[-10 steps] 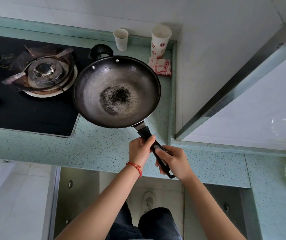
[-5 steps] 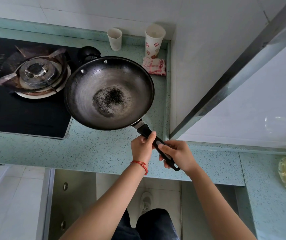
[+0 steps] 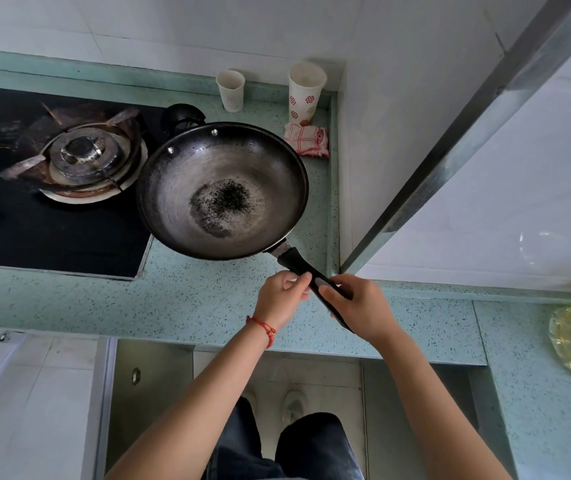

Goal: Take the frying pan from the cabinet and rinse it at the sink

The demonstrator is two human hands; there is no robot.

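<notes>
1. Barely anything had shifted in that second: my left hand (image 3: 282, 296) and right hand (image 3: 358, 308) stayed clamped on the black handle of the round dark steel frying pan (image 3: 221, 190).
2. It hung level over the speckled green countertop (image 3: 187, 296), at three o'clock of the gas burner (image 3: 79, 155).
3. No sink showed, so I judged rinsing not yet begun.

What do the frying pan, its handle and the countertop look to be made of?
Frying pan: likely dark steel or iron, dull grey sheen, worn speckled centre, rivets. Handle: probably matte black plastic. Countertop: pale green speckled stone or composite, smooth. Both the left hand and right hand grip the handle.
</notes>
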